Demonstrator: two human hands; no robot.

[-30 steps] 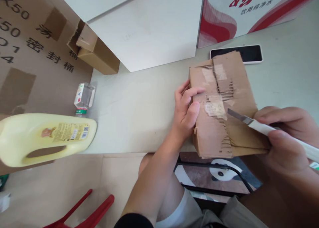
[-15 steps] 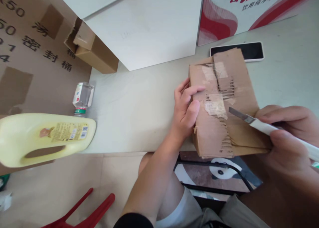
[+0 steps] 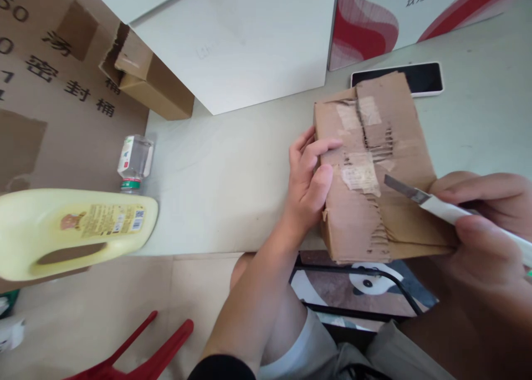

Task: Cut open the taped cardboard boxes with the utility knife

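A worn cardboard box (image 3: 361, 219) with torn tape and a ragged seam sits at the table's front edge. My left hand (image 3: 310, 183) grips its left side, the thumb and a finger lying over the top face. In my right hand (image 3: 490, 225), at the box's right side, is a white utility knife (image 3: 444, 208) with its blade out. The blade points left over the top face, near a peeling pale label; whether it touches the cardboard I cannot tell. Part of my right hand's grip is hidden behind the knife and the box.
Behind the box lies a phone (image 3: 428, 80), partly covered. A white box (image 3: 241, 53) and a red-and-white carton (image 3: 366, 25) stand at the back. To the left are a small clear bottle (image 3: 137, 161), a yellow jug (image 3: 25, 230) and an open carton (image 3: 166, 95). A red chair (image 3: 158, 352) shows below.
The view has shifted slightly. Both hands keep nearly the same pose on the box, and the knife stays over its top face.
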